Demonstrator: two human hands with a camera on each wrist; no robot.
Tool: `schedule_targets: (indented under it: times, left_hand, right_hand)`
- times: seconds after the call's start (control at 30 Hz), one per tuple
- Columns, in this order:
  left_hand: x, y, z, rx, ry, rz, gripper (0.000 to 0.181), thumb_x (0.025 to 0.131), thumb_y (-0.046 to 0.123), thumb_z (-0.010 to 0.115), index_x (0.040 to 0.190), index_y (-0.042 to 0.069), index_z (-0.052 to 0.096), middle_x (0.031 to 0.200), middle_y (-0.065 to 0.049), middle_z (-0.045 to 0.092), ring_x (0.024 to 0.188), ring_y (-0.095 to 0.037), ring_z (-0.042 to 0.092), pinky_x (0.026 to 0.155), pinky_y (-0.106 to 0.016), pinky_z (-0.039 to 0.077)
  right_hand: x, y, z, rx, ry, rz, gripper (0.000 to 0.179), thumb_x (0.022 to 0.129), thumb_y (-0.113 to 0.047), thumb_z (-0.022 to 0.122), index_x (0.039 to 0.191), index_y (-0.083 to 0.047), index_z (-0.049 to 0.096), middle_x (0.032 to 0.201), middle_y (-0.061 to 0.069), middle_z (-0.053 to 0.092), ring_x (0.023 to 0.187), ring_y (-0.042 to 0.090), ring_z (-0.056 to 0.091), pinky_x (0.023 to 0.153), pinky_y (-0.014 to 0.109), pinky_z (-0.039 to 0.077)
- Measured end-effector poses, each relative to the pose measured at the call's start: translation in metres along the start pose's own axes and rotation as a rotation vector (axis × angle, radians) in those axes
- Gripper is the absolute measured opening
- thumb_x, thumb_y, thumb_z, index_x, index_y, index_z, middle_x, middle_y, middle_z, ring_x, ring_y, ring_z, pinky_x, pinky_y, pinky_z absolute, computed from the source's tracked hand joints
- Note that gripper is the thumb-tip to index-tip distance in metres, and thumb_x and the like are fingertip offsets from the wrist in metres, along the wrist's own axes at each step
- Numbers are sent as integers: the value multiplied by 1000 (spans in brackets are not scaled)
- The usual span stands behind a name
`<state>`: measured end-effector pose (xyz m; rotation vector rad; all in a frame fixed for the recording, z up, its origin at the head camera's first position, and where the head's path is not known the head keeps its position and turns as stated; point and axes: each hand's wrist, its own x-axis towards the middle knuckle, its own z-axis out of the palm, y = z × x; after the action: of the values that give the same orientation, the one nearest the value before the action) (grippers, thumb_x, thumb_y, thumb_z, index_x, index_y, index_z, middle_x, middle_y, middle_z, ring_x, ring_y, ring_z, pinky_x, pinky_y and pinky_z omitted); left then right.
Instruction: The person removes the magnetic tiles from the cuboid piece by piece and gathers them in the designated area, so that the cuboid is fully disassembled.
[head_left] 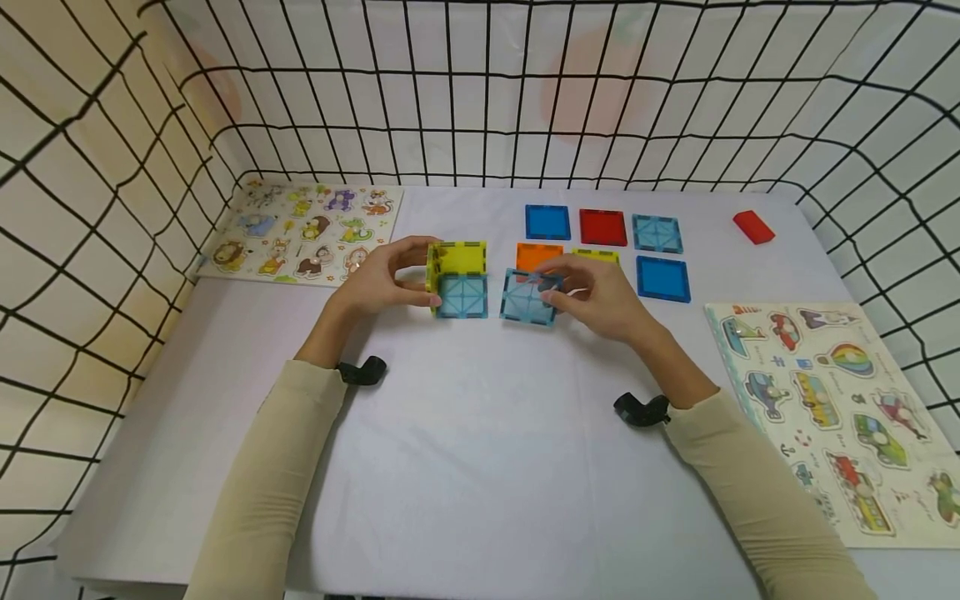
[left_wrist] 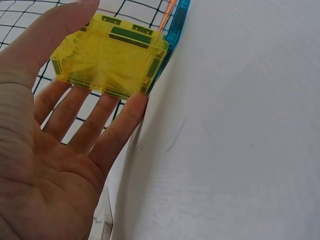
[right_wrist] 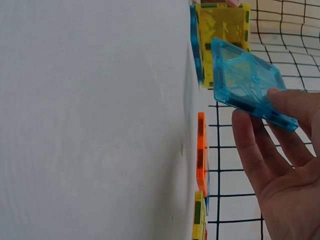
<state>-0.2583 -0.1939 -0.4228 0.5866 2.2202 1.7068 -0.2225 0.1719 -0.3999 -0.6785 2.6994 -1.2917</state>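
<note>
Near the middle of the table, my left hand [head_left: 378, 279] holds the upright yellow side tile [left_wrist: 107, 62] of a small construction between thumb and fingers. A second yellow tile [head_left: 462, 257] stands along the back, and a light-blue clear square tile [head_left: 462, 297] forms the floor in front of it. To the right, my right hand [head_left: 600, 300] pinches another light-blue clear tile [right_wrist: 245, 80] by one edge, thumb on one face and fingers on the other. This tile is tilted, raised over the tabletop and apart from the construction.
Behind my right hand lie an orange tile [head_left: 529, 252] and a yellow tile [head_left: 606, 254]. Blue [head_left: 547, 222], red [head_left: 603, 227] and other blue tiles lie around them. A red block [head_left: 753, 227] is farther right. Picture boards flank both sides; black wire mesh [head_left: 487, 129] encloses the table.
</note>
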Motion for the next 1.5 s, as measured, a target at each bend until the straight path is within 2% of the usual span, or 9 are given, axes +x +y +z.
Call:
schedule_targets:
  times: [0.47,0.57,0.67,0.83,0.93,1.13,1.3,1.43,1.5]
  left_hand:
    - [1,1,-1,-22,3,-36,85,78,8,90,152,21,49,150,-4,56,140,-21,51,103,-38,56]
    - [1,0,-1,-19,8,-41,85,78,9,91,151,22,49,149,-3,57,139,-20,52,104,-38,56]
    - [0,-1,-1,-11,11,-40,85,78,10,91,151,24,50,148,-1,57,138,-19,52,104,-38,55]
    - [-2,-2,-1,-6,13,-41,85,77,11,92,150,25,50,148,0,57,138,-19,52,105,-39,55]
    - [-1,-2,-1,-6,18,-47,86,76,10,92,150,25,51,149,2,56,138,-19,51,104,-38,56]
    - [0,-2,-1,-11,30,-66,87,76,5,91,151,22,50,153,2,50,140,-23,48,105,-39,55]
    - [-1,-2,-1,-7,38,-62,86,77,4,90,151,21,51,153,1,49,138,-24,49,107,-43,54]
    - [-1,-2,-1,3,43,-59,85,76,6,91,150,23,52,151,2,51,137,-22,49,105,-41,55]
    - [-1,-3,-1,8,44,-56,85,76,7,91,150,24,52,149,3,51,136,-21,50,104,-39,56]
  right_hand:
    - [0,9,-2,-24,-89,64,36,95,-19,75,131,-18,68,129,6,68,106,26,68,94,44,61]
    - [0,10,-1,-43,-103,85,47,89,-20,82,134,-18,65,129,6,67,102,25,66,89,37,61]
    - [0,11,1,-84,-131,94,68,79,-25,91,139,-18,60,128,6,63,95,24,62,80,32,59]
    - [-1,10,4,-177,-180,95,86,70,-32,95,145,-18,55,128,7,59,95,24,55,73,32,55]
    - [-2,9,4,-224,-199,108,85,71,-31,94,145,-16,55,132,7,59,101,25,54,78,35,55]
    - [-3,8,5,-286,-240,105,79,72,-34,92,141,-15,58,140,8,56,116,28,52,100,49,54]
    - [-2,9,6,-302,-254,100,76,73,-37,89,140,-18,61,145,11,50,127,32,49,105,57,51]
    - [-2,9,7,-318,-265,106,76,75,-39,86,144,-18,59,153,15,44,138,36,41,110,63,45]
    - [-2,9,8,-329,-266,111,76,77,-40,84,145,-18,58,153,15,44,137,36,42,111,63,44]
